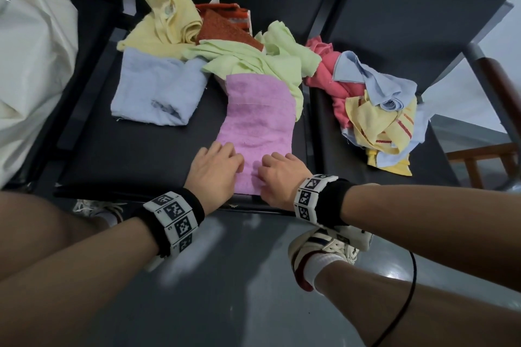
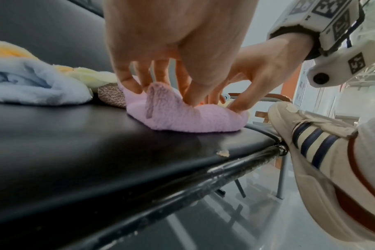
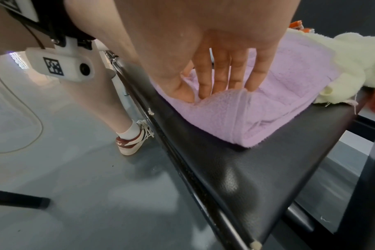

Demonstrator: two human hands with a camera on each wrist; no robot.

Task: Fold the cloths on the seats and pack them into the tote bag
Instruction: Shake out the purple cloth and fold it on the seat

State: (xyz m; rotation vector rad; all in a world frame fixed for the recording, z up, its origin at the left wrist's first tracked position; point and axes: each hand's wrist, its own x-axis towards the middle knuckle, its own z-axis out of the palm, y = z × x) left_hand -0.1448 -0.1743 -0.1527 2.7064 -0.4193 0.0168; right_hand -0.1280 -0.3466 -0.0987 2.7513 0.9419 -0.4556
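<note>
The pink cloth (image 1: 258, 121) lies flat on the black seat (image 1: 141, 149), its far end tucked under the green cloth (image 1: 253, 62) and its near edge at the seat's front rim. The left hand (image 1: 215, 169) and right hand (image 1: 279, 175) sit side by side on that edge, curled fingers (image 2: 190, 96) pinching it up into a small ridge. The fold will likely go best if both corners rise together and land square on the far edge; the tote bag (image 1: 31, 51) waits at the left.

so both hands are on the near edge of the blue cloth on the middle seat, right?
Not the blue one. Left hand and right hand grip the near edge of the pink cloth; the head view shows the blue cloth lying untouched further left on the same seat.
</note>
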